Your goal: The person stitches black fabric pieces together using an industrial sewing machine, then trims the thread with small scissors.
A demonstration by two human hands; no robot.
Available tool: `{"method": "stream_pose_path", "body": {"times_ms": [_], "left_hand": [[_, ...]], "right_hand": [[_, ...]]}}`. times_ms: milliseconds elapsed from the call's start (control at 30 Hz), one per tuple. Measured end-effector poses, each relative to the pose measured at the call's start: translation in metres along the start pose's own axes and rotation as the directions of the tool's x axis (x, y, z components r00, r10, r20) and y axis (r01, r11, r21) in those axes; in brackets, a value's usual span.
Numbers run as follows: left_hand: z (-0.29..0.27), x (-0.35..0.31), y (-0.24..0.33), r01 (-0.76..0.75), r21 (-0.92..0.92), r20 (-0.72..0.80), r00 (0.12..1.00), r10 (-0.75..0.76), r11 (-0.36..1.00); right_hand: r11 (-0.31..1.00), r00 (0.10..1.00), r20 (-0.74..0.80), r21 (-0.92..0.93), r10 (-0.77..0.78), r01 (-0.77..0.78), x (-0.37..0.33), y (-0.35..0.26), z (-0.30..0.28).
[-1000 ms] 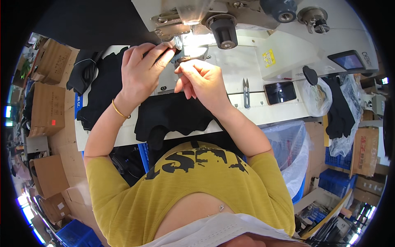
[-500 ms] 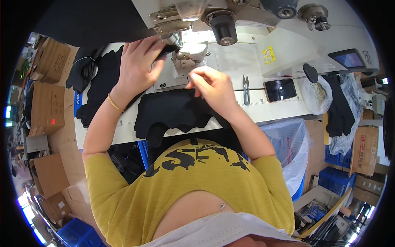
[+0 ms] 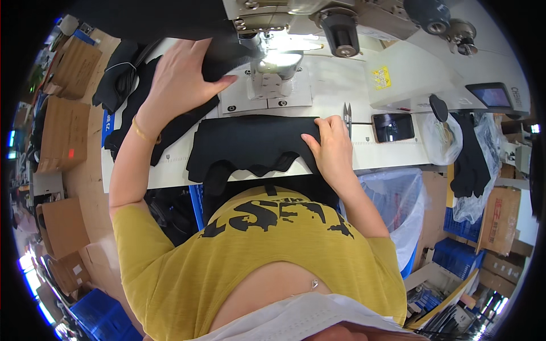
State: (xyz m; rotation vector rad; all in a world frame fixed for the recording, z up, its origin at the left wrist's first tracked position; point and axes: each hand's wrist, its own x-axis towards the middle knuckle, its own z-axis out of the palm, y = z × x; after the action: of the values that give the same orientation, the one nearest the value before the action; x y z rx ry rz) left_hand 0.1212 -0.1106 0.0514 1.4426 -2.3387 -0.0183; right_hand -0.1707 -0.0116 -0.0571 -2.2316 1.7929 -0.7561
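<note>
My left hand [image 3: 176,77] is beside the sewing machine's lit needle area. Its thumb stretches out along the edge of a blurred black fabric piece [image 3: 223,57], and its fingertips are hidden behind that piece. Before me on the table's front edge lies a wide black fabric panel [image 3: 250,139] with a wavy lower edge. My right hand [image 3: 333,148] grips this panel's right end, thumb on top and fingers curled over the edge. The sewing machine's foot area [image 3: 270,85] has a bright lamp glare over it.
Thread snips [image 3: 347,116] and a phone [image 3: 393,128] lie right of the panel. A bag of thread scraps [image 3: 443,139] hangs at the right edge. More black fabric [image 3: 185,122] lies to the left, near a tied black bundle [image 3: 116,82]. A lined blue bin [image 3: 392,199] stands below.
My right hand has moved right and down from near the needle onto the panel's end. My left hand has shifted slightly left, and the black piece by it has come away from the foot.
</note>
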Motion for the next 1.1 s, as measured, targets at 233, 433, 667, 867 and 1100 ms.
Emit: {"method": "stream_pose_path", "body": {"times_ms": [233, 433, 667, 867, 1100], "left_hand": [[-0.001, -0.063, -0.025, -0.003, 0.555, 0.078, 0.996, -0.049, 0.832], [0.019, -0.044, 0.052, -0.338, -0.369, -0.060, 0.938, 0.341, 0.866], [-0.001, 0.005, 0.032, 0.220, -0.740, 0.321, 0.946, 0.046, 0.635], [0.002, 0.031, 0.022, 0.291, -0.896, 0.291, 0.955, -0.053, 0.335], [0.003, 0.038, 0.017, 0.332, -0.858, 0.321, 0.942, -0.096, 0.392]], "right_hand": [[0.979, 0.995, 0.102, 0.202, -0.010, -0.010, 0.007, 0.013, -0.001], [0.874, 0.975, -0.110, 0.432, -0.195, 0.224, 0.026, -0.038, -0.037], [0.565, 0.983, 0.181, 0.813, -0.018, -0.140, 0.055, -0.063, -0.028], [0.280, 0.968, 0.231, 0.927, 0.095, -0.249, 0.080, -0.070, -0.009], [0.207, 0.981, 0.188, 0.959, 0.049, -0.194, 0.083, -0.069, -0.003]]}}
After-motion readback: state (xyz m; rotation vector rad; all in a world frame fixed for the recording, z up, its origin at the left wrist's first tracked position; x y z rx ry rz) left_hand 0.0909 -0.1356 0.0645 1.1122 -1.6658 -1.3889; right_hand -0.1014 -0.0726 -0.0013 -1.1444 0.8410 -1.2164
